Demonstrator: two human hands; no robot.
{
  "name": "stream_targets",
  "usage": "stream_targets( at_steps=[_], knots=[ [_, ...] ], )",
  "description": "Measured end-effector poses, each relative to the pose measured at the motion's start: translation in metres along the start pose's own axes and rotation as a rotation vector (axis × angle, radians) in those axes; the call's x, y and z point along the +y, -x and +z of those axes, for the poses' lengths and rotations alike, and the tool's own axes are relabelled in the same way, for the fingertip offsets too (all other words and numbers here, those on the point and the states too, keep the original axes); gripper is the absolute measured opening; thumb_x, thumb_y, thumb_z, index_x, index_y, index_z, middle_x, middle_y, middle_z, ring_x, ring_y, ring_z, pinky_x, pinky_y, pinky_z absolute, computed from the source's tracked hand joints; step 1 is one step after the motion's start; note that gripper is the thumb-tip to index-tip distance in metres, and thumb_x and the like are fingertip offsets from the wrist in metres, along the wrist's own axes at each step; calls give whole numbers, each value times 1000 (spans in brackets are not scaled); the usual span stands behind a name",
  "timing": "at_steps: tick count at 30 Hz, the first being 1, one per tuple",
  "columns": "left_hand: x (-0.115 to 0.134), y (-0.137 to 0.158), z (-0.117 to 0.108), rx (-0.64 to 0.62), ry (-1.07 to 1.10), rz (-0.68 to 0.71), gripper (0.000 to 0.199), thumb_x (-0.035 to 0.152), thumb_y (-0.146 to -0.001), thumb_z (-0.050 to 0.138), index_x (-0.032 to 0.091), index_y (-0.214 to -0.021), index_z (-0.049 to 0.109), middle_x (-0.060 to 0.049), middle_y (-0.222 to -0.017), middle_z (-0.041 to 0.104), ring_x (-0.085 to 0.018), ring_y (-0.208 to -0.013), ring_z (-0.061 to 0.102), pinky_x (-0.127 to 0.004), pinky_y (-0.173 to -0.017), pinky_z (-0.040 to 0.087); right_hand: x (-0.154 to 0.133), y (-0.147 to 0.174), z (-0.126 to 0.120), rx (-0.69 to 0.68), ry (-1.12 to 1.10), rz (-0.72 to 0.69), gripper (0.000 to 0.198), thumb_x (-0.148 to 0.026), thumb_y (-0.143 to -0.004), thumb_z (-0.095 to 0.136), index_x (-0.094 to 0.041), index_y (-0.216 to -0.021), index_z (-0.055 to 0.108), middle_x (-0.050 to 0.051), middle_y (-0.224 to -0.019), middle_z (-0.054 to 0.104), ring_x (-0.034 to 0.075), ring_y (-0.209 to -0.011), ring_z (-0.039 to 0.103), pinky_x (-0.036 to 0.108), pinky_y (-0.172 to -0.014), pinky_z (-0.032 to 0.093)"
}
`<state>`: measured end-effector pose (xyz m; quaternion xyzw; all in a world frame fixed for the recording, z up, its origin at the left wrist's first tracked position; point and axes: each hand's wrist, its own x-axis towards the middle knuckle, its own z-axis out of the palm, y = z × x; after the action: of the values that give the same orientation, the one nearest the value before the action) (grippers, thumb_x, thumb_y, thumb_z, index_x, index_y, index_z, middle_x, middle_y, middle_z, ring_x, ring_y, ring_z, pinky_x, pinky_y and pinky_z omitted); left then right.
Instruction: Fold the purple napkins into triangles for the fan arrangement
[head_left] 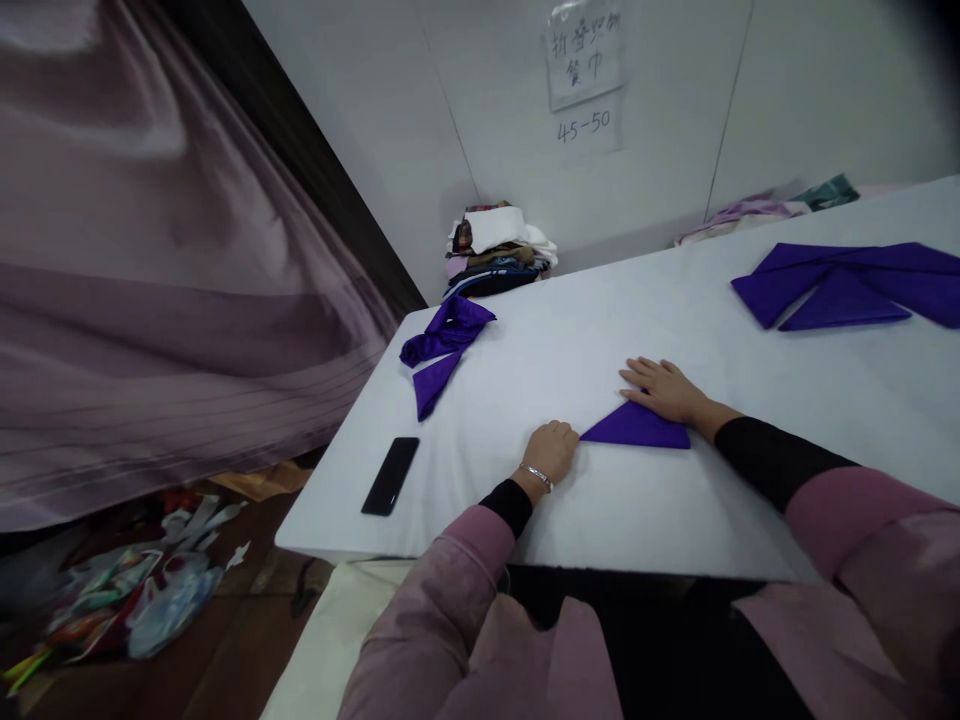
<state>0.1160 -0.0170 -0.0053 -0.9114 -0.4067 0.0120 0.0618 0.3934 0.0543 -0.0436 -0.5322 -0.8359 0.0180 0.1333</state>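
A purple cloth napkin [637,428], folded into a triangle, lies flat on the white-covered table [570,330] in front of me. My left hand [552,450], with a silver bracelet at the wrist, is closed at the napkin's pointed left corner and pinches it. My right hand [663,390] lies flat on the top of the triangle, fingers stretched to the left. Part of the napkin's upper corner is hidden under the right palm.
A crumpled purple cloth [450,345] and a black phone [391,476] lie at the left of the table. Folded purple cloths [847,285] lie at the right. Behind the table stands a clothes pile [499,250]. A pink curtain [165,260] hangs left; plastic bags [169,595] lie on the floor.
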Motion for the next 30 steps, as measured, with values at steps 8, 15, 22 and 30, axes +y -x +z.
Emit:
stream_targets(
  at_steps=[8, 15, 22, 30],
  knots=[
    [2, 3, -5, 5, 27, -15, 19, 7, -86, 45, 16, -90, 62, -7, -86, 60, -19, -87, 54, -32, -73, 45, 0, 0, 1, -3, -13, 9, 61, -60, -90, 23, -24, -133, 47, 10, -145, 39, 30, -133, 32, 54, -104, 25],
    [-5, 13, -12, 46, 127, -170, 19, 13, -89, 45, 19, -96, 62, -3, -91, 62, -17, -89, 55, -30, -78, 47, -1, 0, 1, 11, 0, 1, 60, -59, -90, 23, -24, -131, 48, 11, -144, 40, 30, -132, 32, 54, -103, 27],
    [13, 1, -20, 311, 399, -251, 26, 14, -90, 41, 18, -110, 55, -6, -111, 62, -17, -106, 53, -35, -93, 46, 0, -1, 2, 11, -12, 3, 58, -58, -90, 25, -26, -132, 47, 10, -144, 40, 31, -132, 32, 55, -102, 27],
    [71, -42, -23, 208, 334, -63, 44, 37, -93, 39, 17, -132, 40, -11, -140, 44, -24, -132, 34, -47, -108, 32, 0, 0, 0, -4, -1, 6, 58, -56, -90, 24, -25, -134, 45, 10, -145, 39, 30, -133, 32, 54, -103, 26]
  ],
)
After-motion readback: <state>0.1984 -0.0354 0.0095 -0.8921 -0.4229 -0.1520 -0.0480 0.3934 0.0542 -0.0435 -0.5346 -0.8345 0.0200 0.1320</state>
